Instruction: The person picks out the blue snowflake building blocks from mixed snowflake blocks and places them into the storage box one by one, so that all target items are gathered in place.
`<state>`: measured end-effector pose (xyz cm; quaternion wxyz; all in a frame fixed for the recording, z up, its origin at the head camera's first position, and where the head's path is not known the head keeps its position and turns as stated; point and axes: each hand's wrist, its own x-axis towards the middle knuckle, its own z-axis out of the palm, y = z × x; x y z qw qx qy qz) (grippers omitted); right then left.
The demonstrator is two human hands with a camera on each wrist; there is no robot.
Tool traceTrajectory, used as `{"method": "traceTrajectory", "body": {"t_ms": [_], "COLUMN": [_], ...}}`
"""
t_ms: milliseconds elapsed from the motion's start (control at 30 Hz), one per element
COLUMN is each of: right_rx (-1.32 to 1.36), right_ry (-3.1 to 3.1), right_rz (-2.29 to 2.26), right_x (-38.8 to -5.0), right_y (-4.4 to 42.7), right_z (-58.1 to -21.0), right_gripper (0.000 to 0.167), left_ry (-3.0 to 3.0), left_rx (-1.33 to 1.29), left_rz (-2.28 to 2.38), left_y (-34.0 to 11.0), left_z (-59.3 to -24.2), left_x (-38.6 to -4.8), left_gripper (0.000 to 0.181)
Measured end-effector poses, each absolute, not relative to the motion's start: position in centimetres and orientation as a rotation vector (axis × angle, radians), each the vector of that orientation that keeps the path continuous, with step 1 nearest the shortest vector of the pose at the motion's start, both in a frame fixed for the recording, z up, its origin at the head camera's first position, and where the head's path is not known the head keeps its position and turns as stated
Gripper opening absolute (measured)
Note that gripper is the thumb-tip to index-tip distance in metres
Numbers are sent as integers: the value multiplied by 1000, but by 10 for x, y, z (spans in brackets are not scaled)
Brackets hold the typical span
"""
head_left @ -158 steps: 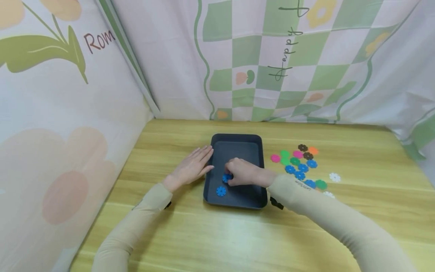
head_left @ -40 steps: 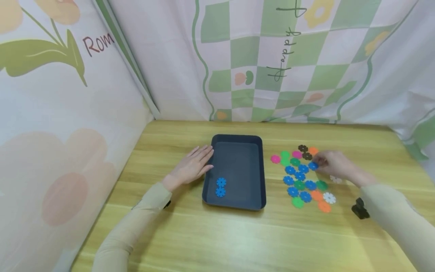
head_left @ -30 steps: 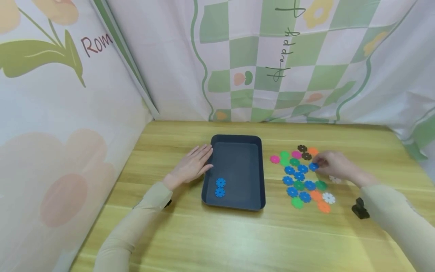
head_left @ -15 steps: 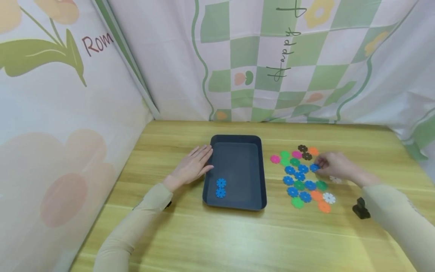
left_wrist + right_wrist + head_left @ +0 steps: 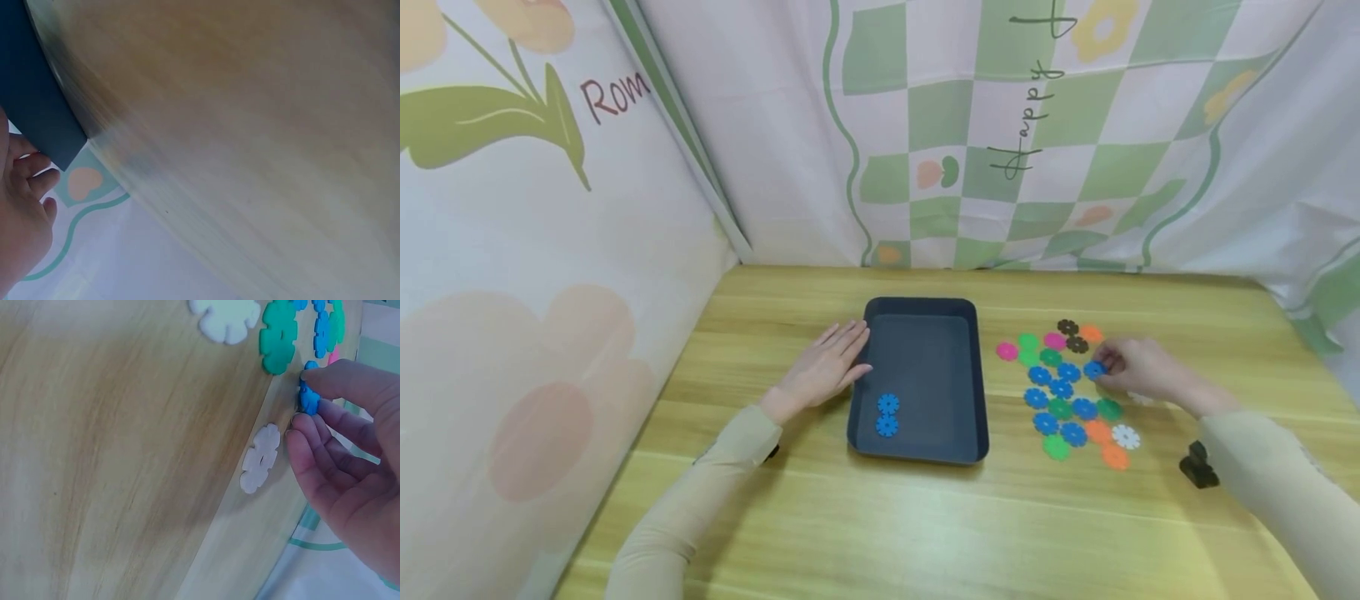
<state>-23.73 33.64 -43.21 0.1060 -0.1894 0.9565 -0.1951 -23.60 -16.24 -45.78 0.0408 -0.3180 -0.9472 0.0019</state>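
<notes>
The dark rectangular tray (image 5: 925, 358) stands mid-table in the head view, two blue notched discs (image 5: 887, 414) lying at its near left. My left hand (image 5: 816, 371) rests against the tray's left rim, fingers extended; the left wrist view shows the hand (image 5: 25, 206) beside the tray wall (image 5: 37, 94). To the right, my right hand (image 5: 1142, 371) pinches a blue disc (image 5: 1094, 369) between thumb and fingers at the right edge of the disc group. In the right wrist view the hand (image 5: 356, 437) has that blue disc (image 5: 309, 394) at its fingertips, near a white disc (image 5: 260, 459).
Several blue, green, pink, orange and dark discs lie right of the tray, among them a near orange disc (image 5: 1115, 455) and a white disc (image 5: 1126, 437). A patterned curtain (image 5: 985, 167) hangs behind the table (image 5: 895, 533), with another cloth (image 5: 565, 333) at left.
Since the oldest frame, my right hand has moved from the tray to the discs at right and taken a blue one; two discs now touch or nearly touch inside the tray. My left hand stays put.
</notes>
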Motion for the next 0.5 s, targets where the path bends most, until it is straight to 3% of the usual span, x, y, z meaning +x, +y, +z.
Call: {"method": "traceTrajectory", "body": {"t_ms": [500], "right_rx": [-660], "right_ry": [2920], "right_rz": [-498], "right_x": [-247], "right_y": [305], "right_z": [-410], "right_gripper": [29], "left_ry": [-2887], "left_rx": [-998], "left_rz": [6], "left_y": [-163], "left_z": [-456], "left_x": [-237], "left_gripper": [61]}}
